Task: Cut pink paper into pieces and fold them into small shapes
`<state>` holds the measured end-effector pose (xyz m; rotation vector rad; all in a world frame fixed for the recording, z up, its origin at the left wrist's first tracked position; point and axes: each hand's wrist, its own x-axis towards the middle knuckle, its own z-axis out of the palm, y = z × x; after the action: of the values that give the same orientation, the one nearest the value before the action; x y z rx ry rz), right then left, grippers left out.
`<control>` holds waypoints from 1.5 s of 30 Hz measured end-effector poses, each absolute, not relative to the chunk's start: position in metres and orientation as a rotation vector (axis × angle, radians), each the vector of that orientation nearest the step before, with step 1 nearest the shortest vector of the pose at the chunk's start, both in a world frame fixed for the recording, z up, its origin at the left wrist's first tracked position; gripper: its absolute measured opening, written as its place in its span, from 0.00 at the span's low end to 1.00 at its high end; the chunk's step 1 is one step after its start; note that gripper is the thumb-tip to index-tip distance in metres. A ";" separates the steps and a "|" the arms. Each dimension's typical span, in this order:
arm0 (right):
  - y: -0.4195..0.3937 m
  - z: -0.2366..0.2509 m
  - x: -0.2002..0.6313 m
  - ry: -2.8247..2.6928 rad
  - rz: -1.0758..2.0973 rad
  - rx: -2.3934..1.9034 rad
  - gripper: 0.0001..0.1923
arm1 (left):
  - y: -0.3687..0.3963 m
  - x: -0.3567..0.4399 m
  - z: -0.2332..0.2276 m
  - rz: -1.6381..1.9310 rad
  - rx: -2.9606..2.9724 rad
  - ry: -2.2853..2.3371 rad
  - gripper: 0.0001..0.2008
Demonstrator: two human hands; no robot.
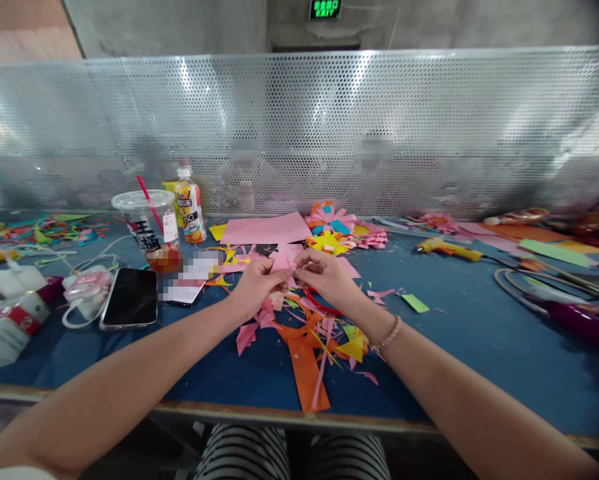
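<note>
My left hand point(256, 285) and my right hand point(326, 277) meet over the middle of the blue table point(479, 347), both pinching a small piece of pink paper point(285, 265) between the fingertips. Under the hands lies a heap of pink, orange and yellow paper scraps point(309, 340), with a long orange strip point(306, 373) reaching toward the front edge. The red handles of a pair of scissors point(319, 305) peek out below my right hand. A beaded bracelet sits on my right wrist.
A pink sheet point(266, 229) and paper flowers point(336, 230) lie behind the hands. At left are a phone point(130, 298), a plastic cup with a red straw point(146, 223), a bottle point(190, 205) and a white box point(9, 327). A yellow glue gun point(446, 249) and cables lie right. A perforated metal screen point(329, 127) closes the back.
</note>
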<state>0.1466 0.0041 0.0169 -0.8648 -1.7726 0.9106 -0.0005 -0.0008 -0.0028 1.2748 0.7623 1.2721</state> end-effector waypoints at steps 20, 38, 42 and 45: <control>0.000 0.021 0.147 -1.924 0.490 -0.858 0.02 | -0.005 0.002 0.002 1.280 1.038 0.662 0.09; -0.002 0.020 0.155 -2.062 -0.222 -0.576 0.07 | -0.013 0.003 0.010 1.340 1.042 0.583 0.07; -0.001 0.020 0.158 -2.109 -0.287 -0.524 0.09 | -0.013 0.003 0.012 1.345 1.011 0.545 0.06; -0.001 0.020 0.159 -2.106 -0.304 -0.538 0.09 | -0.013 0.002 0.012 1.340 1.002 0.544 0.06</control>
<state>0.1587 -0.0008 0.0203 -0.5380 -2.1061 -0.3035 0.0025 -0.0134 0.0119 1.0023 0.5435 1.3403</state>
